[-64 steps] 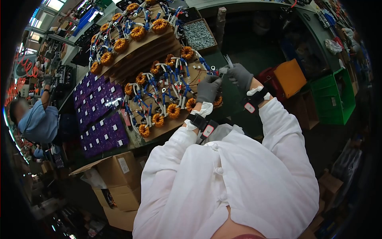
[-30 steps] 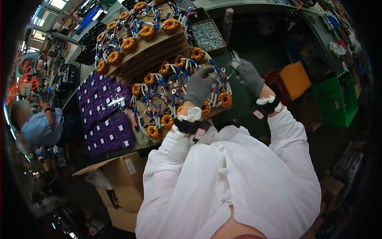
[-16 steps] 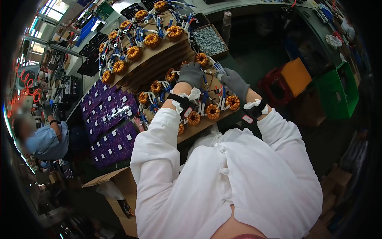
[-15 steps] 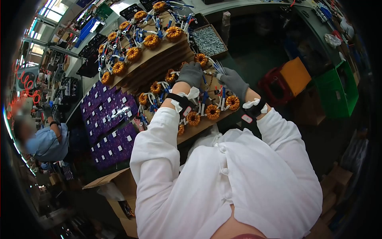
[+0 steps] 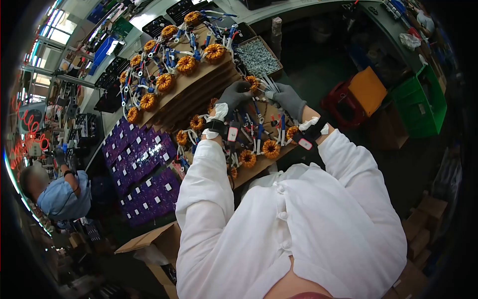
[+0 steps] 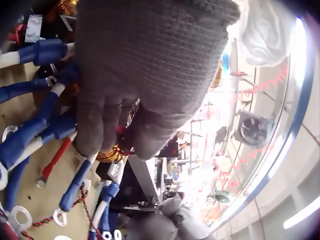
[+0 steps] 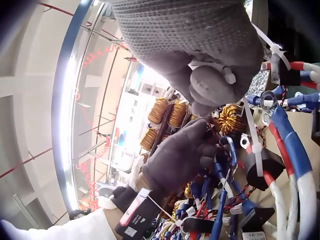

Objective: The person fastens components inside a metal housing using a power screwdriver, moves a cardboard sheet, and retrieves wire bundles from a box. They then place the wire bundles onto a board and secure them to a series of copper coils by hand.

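My gloved left hand (image 5: pixel 235 94) is at the far right corner of the cardboard sheet, beside an orange copper-wound toroidal coil (image 5: pixel 252 83). In the left wrist view its thumb and fingers pinch close over that coil (image 6: pixel 111 154), and red and black wires show between them. The gloved right hand (image 5: pixel 290 99) grips a bundle of white cable ties (image 5: pixel 270 83), their ends fanning out toward the far side. The right wrist view shows the right hand (image 7: pixel 215 75) above the left hand (image 7: pixel 180 155), with the coil (image 7: pixel 231 120) next to both. Blue-sleeved cables with ring terminals (image 6: pixel 60 215) lie around.
A stack of cardboard sheets (image 5: pixel 199 89) bearing more coils rises behind on the left. Beyond the hands stands a box of small metal parts (image 5: pixel 258 57). Purple boards (image 5: pixel 142 159) lie at the left, a green crate (image 5: pixel 420 102) at the right. Another person (image 5: pixel 64 194) works far left.
The hands were together at the sheet's right side, then separated, the right one carrying the cable ties. The left hand went over to the far coils, and now both are close beside the corner coil.
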Demonstrator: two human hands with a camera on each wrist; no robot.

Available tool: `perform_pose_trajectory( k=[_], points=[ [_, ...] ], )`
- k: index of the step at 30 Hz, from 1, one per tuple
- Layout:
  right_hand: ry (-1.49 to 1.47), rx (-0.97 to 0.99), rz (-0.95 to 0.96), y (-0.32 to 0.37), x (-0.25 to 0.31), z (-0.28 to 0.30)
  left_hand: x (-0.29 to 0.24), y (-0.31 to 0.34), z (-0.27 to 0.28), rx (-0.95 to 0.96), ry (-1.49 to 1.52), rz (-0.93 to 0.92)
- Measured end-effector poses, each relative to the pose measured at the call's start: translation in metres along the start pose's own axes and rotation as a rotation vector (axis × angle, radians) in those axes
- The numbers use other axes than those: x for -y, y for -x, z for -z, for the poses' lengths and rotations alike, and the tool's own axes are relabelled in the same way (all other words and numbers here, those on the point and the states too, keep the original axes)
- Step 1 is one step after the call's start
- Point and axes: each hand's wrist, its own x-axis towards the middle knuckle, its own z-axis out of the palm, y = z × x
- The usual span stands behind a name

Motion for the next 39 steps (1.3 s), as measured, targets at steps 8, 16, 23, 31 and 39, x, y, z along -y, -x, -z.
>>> perform_pose_trajectory(
  k=[8, 16, 23, 31, 39],
  points=[
    [0.26, -0.106, 0.064, -0.03, -0.012, -0.006, 0.022, -0.011, -0.013, -0.246, -0.088, -0.03],
    [0.174, -0.154, 0.193, -0.045, -0.031, -0.015, 0.031, -0.013, -0.006, -0.226, 0.132, 0.044],
    [0.516, -0.26, 0.175, -0.029, -0.01, -0.024, 0.041, -0.022, -0.007, -0.242, 0.079, 0.028],
    [0.61, -0.23, 0.105, -0.038, 0.006, -0.041, 0.046, -0.025, -0.01, -0.215, 0.066, -0.026],
    [0.626, -0.165, 0.049, -0.044, 0.005, -0.016, 0.031, -0.015, -0.01, -0.254, 0.056, -0.021]
  ],
)
